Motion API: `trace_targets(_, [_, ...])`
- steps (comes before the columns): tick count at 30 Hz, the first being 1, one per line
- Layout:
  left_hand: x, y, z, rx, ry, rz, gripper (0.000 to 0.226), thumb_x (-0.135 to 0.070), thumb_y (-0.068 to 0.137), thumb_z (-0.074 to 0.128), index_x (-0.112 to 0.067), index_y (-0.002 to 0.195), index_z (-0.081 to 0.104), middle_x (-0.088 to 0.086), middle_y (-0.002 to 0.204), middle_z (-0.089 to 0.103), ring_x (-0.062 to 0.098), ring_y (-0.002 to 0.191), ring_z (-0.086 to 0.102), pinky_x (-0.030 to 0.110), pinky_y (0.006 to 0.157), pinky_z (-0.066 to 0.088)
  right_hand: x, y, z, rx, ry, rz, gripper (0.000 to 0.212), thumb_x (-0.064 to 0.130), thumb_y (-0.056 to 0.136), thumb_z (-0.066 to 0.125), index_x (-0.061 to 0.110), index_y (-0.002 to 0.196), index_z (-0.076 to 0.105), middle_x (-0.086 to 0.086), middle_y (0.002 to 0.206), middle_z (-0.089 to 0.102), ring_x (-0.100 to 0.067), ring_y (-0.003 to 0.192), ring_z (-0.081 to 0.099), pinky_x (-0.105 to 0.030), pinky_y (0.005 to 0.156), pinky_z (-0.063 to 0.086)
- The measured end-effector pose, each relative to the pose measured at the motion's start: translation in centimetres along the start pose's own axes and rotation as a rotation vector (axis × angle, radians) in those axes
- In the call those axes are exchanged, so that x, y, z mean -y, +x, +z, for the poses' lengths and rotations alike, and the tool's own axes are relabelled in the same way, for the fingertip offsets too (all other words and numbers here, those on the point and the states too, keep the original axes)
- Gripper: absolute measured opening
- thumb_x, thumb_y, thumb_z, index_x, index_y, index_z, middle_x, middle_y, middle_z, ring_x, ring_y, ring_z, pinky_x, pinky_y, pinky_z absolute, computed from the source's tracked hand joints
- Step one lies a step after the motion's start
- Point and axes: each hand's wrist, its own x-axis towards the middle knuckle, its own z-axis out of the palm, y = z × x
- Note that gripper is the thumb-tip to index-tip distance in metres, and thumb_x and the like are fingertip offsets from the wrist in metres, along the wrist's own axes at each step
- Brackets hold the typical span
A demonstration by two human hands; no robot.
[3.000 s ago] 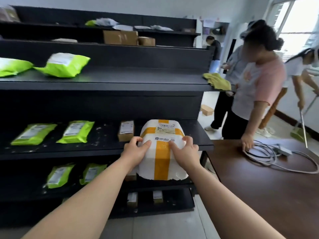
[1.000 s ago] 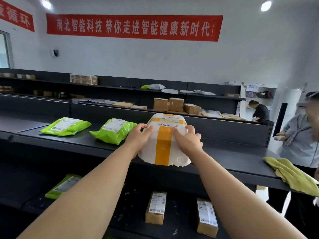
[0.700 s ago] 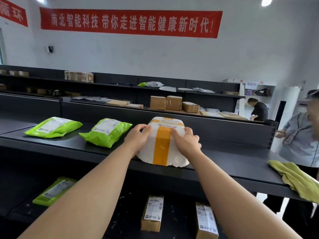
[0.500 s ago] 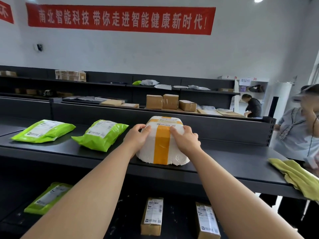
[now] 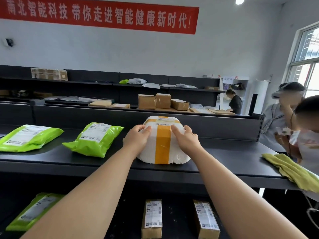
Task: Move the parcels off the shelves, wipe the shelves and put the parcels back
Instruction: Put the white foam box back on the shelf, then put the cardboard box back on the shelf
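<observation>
Gripping the foam parcel (image 5: pixel 163 145) from both sides, the left hand (image 5: pixel 136 140) and the right hand (image 5: pixel 185 140) bend their fingers over its rounded upper corners, palms pressed to its flanks. The parcel is a squat block of white, grainy foam with softened edges. A glossy orange-yellow tape band runs down its front and a printed label lies on top. It sits on the matt black top shelf (image 5: pixel 224 157), its base close to the front edge.

To its left on the same shelf lies a puffy, crinkled green mailer (image 5: pixel 96 138), apart from the parcel. Beyond it a second green mailer (image 5: pixel 27 138) is cut off by the left side of the view. Near the shelf's right end a soft, folded yellow-green cloth (image 5: pixel 291 168) droops over the front edge and runs out of view.

On the lower shelf (image 5: pixel 177 221) two slim cardboard cartons (image 5: pixel 151 219) (image 5: pixel 207 221) lie with white labels up, their near ends cut off. A third green mailer (image 5: pixel 32 211) lies there too, partly covered by the left forearm. All label print is too small to read.

Behind, brown boxes (image 5: pixel 163 100) stand on farther shelving under a red banner (image 5: pixel 103 16).
</observation>
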Motion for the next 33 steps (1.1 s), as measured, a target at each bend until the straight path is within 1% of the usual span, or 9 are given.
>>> trace_targets(4, [-0.7,-0.3,-0.1,-0.084,0.052,0.054,0.049,-0.046,0.096,0.046,-0.020,0.138,0.045,0.006,0.139,0.048,0.027,0.128,0.043,0.043,0.102,0.042,0.0,-1.0,-0.8,-0.039,0.029,-0.002,0.080,0.069,0.087,0.037,0.027,0.151,0.018,-0.010,0.154,0.023,-0.035,0.138,0.027,-0.052,0.110,0.030])
trace_targets(8, [-2.2,-1.9,0.5,-0.207,0.025,0.294,0.031,-0.032,0.097,0.049,-0.019,0.125,0.056,0.002,0.124,0.057,0.018,0.113,0.053,0.025,0.084,0.046,-1.0,-2.5,-2.3,-0.088,0.010,-0.025,0.073,0.061,0.090,0.037,0.020,0.149,0.026,-0.005,0.153,0.031,-0.030,0.138,0.029,-0.049,0.111,0.031])
trace_targets(11, [-3.4,-3.7,1.3,-0.153,-0.066,0.406,0.022,-0.027,0.097,0.049,-0.020,0.115,0.060,-0.004,0.111,0.060,0.009,0.097,0.056,0.011,0.069,0.040,-2.3,-4.1,-3.5,-0.131,-0.009,-0.037,0.071,0.058,0.091,0.037,0.018,0.149,0.028,-0.003,0.152,0.033,-0.028,0.139,0.029,-0.044,0.110,0.031])
trace_targets(14, [-4.5,-5.8,2.5,-0.064,-0.140,0.441,0.017,-0.025,0.097,0.050,-0.021,0.108,0.062,-0.010,0.101,0.061,0.006,0.090,0.057,0.012,0.073,0.042,-3.5,-5.8,-4.8,-0.173,-0.032,-0.035,0.069,0.056,0.091,0.039,0.018,0.148,0.030,-0.003,0.151,0.035,-0.025,0.138,0.031,-0.041,0.108,0.031])
trace_targets(17, [-5.1,-8.0,4.0,0.061,-0.217,0.458,0.011,-0.024,0.096,0.052,-0.025,0.099,0.062,-0.017,0.088,0.059,-0.001,0.079,0.056,0.001,0.061,0.040,-5.0,-7.7,-6.5,-0.233,-0.050,-0.012,0.067,0.055,0.092,0.042,0.017,0.146,0.034,-0.004,0.147,0.040,-0.023,0.133,0.039,-0.037,0.104,0.035])
trace_targets(20, [-5.2,-10.2,5.9,0.169,-0.255,0.456,0.014,-0.025,0.096,0.052,-0.023,0.104,0.063,-0.013,0.091,0.061,0.002,0.080,0.057,0.004,0.059,0.041,-6.8,-10.2,-8.2,-0.293,-0.066,0.003,0.061,0.051,0.092,0.047,0.017,0.142,0.041,-0.004,0.141,0.048,-0.022,0.127,0.047,-0.035,0.103,0.038])
trace_targets(26, [-4.9,-14.4,9.9,0.374,-0.345,0.408,0.011,-0.021,0.093,0.055,-0.021,0.098,0.065,-0.005,0.093,0.069,0.013,0.086,0.064,0.027,0.081,0.052,-10.7,-15.6,-11.0,-0.411,-0.130,0.033,0.037,0.033,0.091,0.058,0.014,0.122,0.064,-0.004,0.114,0.068,-0.017,0.104,0.061,-0.035,0.097,0.046])
trace_targets(31, [-4.9,-18.9,14.2,0.589,-0.367,0.392,0.010,-0.021,0.092,0.056,-0.023,0.094,0.066,-0.008,0.088,0.069,0.012,0.083,0.065,0.025,0.077,0.052,-14.7,-21.1,-13.9,-0.517,-0.085,0.145,0.030,0.029,0.091,0.059,0.016,0.117,0.067,0.002,0.105,0.070,-0.014,0.094,0.063,-0.029,0.086,0.049])
trace_targets(33, [-5.3,-20.7,15.7,0.645,-0.378,0.394,0.010,-0.020,0.092,0.057,-0.023,0.093,0.066,-0.009,0.085,0.068,0.010,0.080,0.064,0.019,0.070,0.048,-16.2,-23.1,-15.2,-0.545,-0.076,0.190,0.029,0.028,0.092,0.058,0.017,0.117,0.066,0.004,0.104,0.069,-0.012,0.092,0.063,-0.028,0.084,0.050])
